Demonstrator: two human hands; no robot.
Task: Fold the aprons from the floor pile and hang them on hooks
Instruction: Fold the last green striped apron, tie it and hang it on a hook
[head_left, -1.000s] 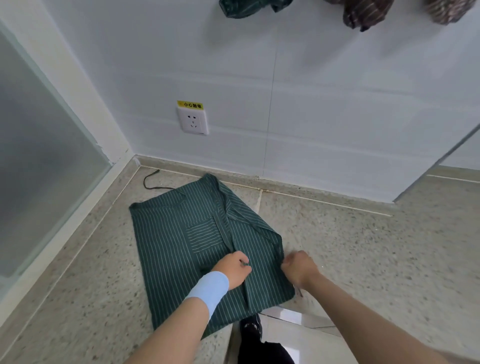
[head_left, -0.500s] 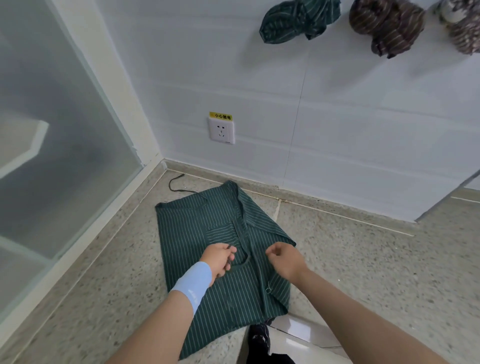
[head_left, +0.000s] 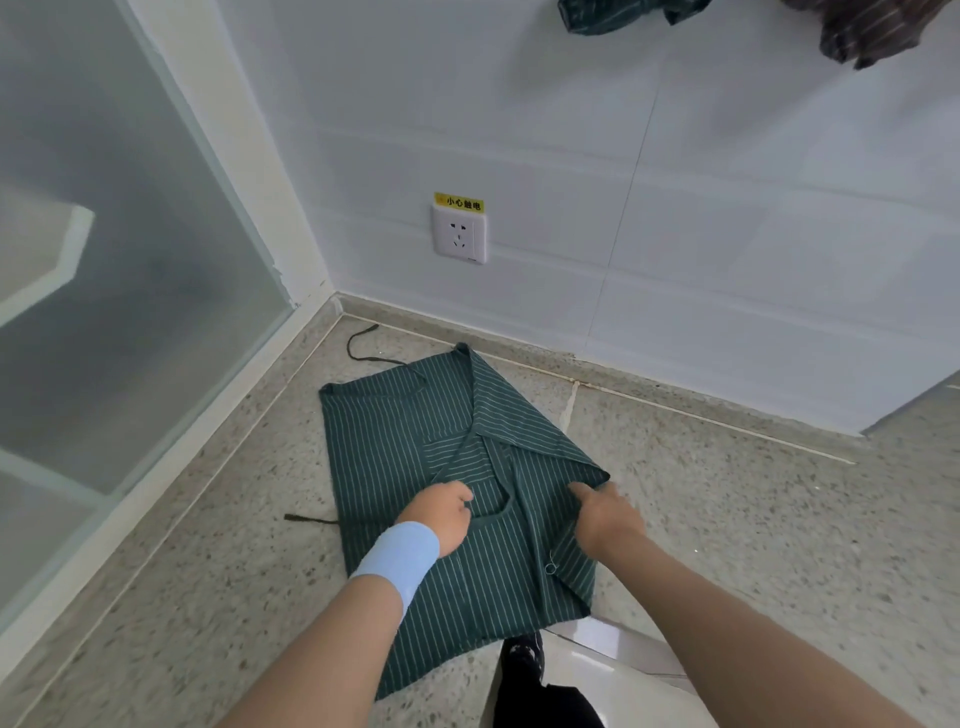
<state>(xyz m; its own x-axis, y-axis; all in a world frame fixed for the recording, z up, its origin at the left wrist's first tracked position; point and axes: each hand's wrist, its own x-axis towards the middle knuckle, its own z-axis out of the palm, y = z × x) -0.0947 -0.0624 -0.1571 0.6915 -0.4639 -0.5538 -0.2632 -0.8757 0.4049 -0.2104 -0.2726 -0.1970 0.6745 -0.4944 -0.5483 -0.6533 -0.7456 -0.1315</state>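
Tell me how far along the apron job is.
Done: a green bundle and a brown bundle already hang high on the wall. In hand: the green striped apron lies on the floor, its right side folded over; the left hand and right hand both grip its cloth. Left: finishing the folds and hanging it. No further pile shows in this view.

A green striped apron (head_left: 405, 447) lies partly folded on the floor near the wall.
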